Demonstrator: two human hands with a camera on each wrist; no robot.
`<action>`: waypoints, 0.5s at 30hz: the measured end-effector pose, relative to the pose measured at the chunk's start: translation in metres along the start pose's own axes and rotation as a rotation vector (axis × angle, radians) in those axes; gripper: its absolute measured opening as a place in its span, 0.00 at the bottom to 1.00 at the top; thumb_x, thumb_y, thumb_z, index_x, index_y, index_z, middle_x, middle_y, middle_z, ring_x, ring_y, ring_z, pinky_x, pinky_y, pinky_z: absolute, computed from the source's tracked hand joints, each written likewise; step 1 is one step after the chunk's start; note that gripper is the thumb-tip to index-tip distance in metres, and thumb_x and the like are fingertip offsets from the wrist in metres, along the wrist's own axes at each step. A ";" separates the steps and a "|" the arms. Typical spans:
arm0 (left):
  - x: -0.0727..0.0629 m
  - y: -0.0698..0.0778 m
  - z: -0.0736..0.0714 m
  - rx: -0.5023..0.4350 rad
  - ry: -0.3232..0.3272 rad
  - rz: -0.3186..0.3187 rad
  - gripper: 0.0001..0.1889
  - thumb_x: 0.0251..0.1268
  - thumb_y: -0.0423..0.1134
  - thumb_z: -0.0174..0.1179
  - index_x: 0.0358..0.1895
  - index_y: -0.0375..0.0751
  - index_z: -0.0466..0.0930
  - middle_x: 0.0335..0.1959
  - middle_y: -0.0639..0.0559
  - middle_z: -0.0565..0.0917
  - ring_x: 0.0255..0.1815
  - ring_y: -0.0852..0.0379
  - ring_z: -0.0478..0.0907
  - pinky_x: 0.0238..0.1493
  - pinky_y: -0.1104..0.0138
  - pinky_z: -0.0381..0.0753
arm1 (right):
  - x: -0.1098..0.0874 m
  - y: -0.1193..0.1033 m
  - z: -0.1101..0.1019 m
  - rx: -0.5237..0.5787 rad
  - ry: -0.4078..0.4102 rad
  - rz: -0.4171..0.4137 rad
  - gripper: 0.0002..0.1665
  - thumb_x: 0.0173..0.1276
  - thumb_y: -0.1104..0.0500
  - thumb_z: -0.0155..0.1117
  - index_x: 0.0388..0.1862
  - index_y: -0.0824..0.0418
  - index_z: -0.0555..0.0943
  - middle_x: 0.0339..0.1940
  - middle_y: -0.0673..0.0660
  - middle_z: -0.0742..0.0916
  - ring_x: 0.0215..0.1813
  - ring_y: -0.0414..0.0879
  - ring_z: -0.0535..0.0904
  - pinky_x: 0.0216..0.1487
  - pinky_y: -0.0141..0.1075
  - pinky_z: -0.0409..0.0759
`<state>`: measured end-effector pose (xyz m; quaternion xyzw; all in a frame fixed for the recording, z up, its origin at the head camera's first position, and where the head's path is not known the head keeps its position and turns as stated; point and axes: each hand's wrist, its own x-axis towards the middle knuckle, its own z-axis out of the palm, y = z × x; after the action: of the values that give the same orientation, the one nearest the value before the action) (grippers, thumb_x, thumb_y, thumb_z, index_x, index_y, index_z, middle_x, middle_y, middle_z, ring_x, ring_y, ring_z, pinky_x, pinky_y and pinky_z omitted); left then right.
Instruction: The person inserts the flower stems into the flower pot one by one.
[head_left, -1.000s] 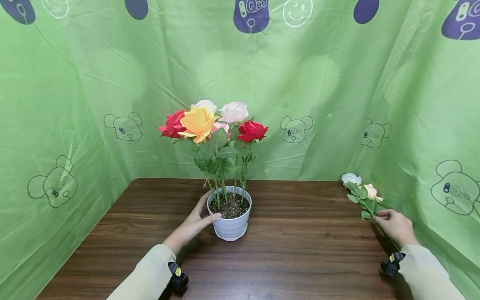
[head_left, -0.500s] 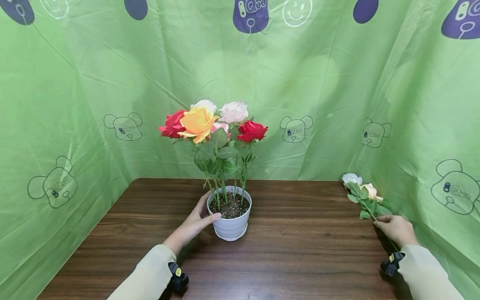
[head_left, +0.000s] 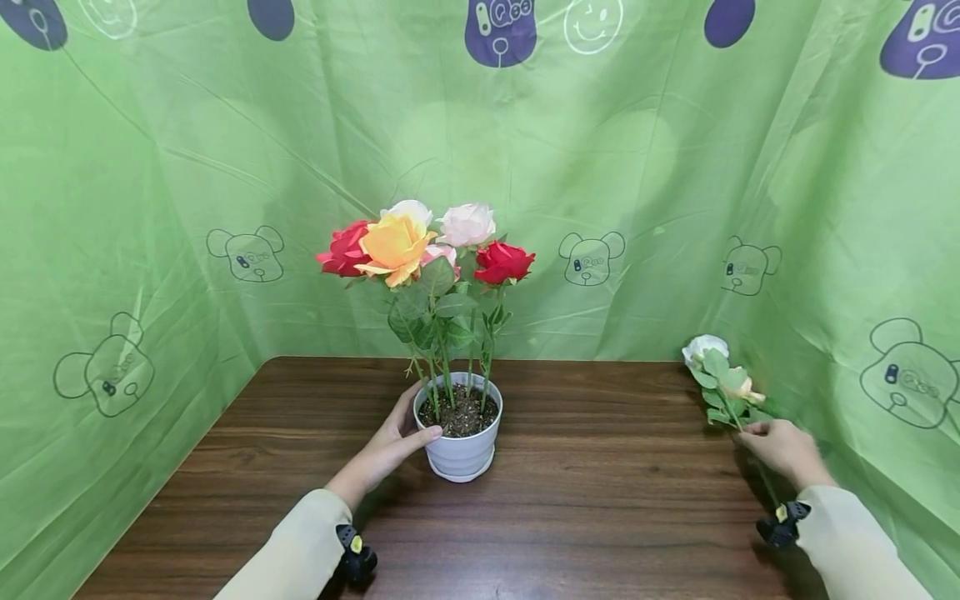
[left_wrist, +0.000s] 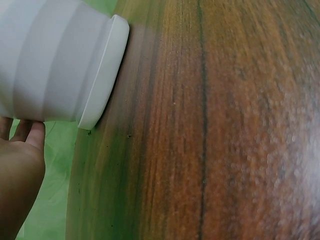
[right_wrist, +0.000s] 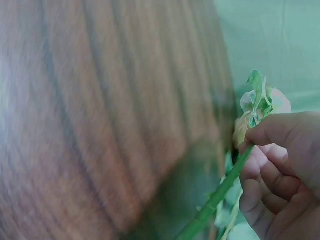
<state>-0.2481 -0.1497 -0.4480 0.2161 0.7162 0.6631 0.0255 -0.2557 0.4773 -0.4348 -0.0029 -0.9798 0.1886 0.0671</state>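
A pale grey flowerpot (head_left: 462,457) with a saucer under it stands mid-table, filled with dark soil. Artificial roses in red, orange, white and pink rise from it on green stems. My left hand (head_left: 392,437) grips the pot's left side, thumb on the front of the rim; in the left wrist view its fingertips (left_wrist: 35,134) press the pot wall. Over at the right, my right hand (head_left: 786,450) pinches the green stem (right_wrist: 220,192) of a white rose (head_left: 705,348) between thumb and fingers. Behind that stem lies a peach rose (head_left: 746,390), partly covered by leaves.
The brown wooden table (head_left: 600,500) spreads under both arms. A green printed curtain (head_left: 637,167) encloses the back and both sides, close against the table's edges. The peach rose's end of the table is right beside the curtain.
The white rose has been raised a little off its earlier spot, its bloom and leaves shifting up and apart from the peach rose. My right hand moved slightly left; the left hand and pot stayed still.
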 end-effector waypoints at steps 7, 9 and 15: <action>-0.001 0.000 0.000 0.001 0.001 -0.004 0.45 0.69 0.37 0.63 0.81 0.50 0.44 0.80 0.43 0.52 0.78 0.42 0.52 0.72 0.48 0.59 | 0.001 -0.035 -0.006 0.043 0.050 -0.067 0.24 0.73 0.49 0.60 0.48 0.71 0.84 0.43 0.71 0.87 0.47 0.75 0.80 0.43 0.62 0.77; -0.001 0.000 0.000 0.001 0.001 -0.001 0.45 0.69 0.37 0.63 0.81 0.50 0.44 0.80 0.42 0.52 0.78 0.42 0.52 0.71 0.48 0.59 | 0.003 -0.046 -0.008 0.060 0.071 -0.096 0.23 0.73 0.49 0.61 0.46 0.70 0.84 0.40 0.67 0.88 0.45 0.71 0.81 0.44 0.61 0.77; 0.000 0.000 0.000 0.000 -0.001 -0.002 0.44 0.69 0.37 0.63 0.81 0.52 0.45 0.80 0.42 0.52 0.78 0.42 0.52 0.71 0.49 0.60 | 0.007 -0.081 -0.011 0.117 0.162 -0.198 0.16 0.72 0.54 0.64 0.44 0.68 0.83 0.34 0.61 0.89 0.32 0.54 0.84 0.37 0.52 0.80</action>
<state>-0.2476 -0.1499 -0.4480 0.2157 0.7165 0.6629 0.0265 -0.2593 0.4063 -0.3941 0.0823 -0.9540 0.2369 0.1645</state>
